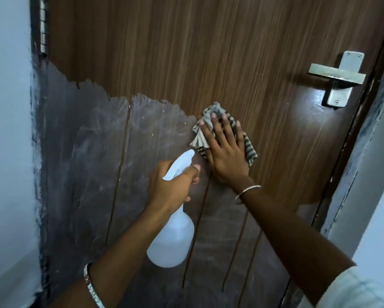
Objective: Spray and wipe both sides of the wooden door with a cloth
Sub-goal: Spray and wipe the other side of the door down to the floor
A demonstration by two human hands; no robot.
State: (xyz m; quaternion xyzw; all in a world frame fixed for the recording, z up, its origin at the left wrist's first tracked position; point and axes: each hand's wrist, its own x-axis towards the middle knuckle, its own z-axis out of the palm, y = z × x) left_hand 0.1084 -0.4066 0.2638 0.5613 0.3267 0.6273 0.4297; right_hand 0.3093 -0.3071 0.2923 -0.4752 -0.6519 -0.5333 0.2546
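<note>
The wooden door (208, 52) fills the view, brown veneer above and a worn, dull grey patch across its lower left. My right hand (225, 150) lies flat with straight fingers on a crumpled grey striped cloth (250, 150), pressing it against the door at mid height. My left hand (171, 187) grips the neck of a white translucent spray bottle (173, 238), whose nozzle points up and right toward the cloth. The bottle hangs below the hand, close to the door.
A metal lever handle (336, 77) sits on the door's right side. A hinge (43, 25) shows at the upper left edge. A pale wall (6, 130) borders the left, and the door frame (364, 152) runs down the right.
</note>
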